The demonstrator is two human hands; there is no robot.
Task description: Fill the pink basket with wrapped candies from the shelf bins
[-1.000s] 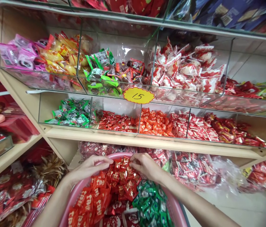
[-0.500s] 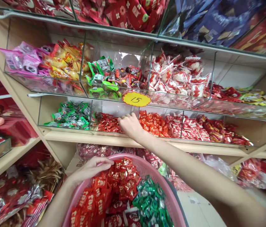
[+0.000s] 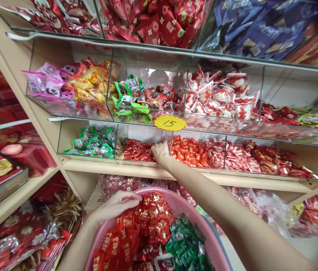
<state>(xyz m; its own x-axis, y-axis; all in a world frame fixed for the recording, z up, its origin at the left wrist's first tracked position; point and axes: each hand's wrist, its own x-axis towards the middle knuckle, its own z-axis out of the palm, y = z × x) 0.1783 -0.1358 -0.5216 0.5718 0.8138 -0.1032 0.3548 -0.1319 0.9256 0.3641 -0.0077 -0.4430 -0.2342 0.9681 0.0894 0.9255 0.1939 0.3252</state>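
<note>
My right hand [image 3: 161, 151] reaches into a lower clear bin, beside small red-wrapped candies [image 3: 137, 150]. Its fingers are curled downward, and what they hold, if anything, is hidden. A pink plastic basket [image 3: 177, 195] is below the shelf, with my left hand [image 3: 119, 204] closed over its left rim. Inside the basket are red-and-gold wrapped candies [image 3: 157, 218], orange-red packets with pale lettering [image 3: 116, 242] and green-wrapped candies [image 3: 188, 242]. Dark red packets [image 3: 149, 253] lie low between them.
Bins of green candies [image 3: 93, 142] and orange-red candies [image 3: 188, 150] flank the reached-into bin. A yellow price tag [image 3: 170, 122] marked 15 hangs just above my right hand. The wooden shelf edge [image 3: 136, 170] runs between the bins and the basket.
My right hand has lowered into the bin, its fingers now down by the red candies. My left hand stays on the basket rim. The whole view has shifted slightly, with the shelves appearing farther right.
</note>
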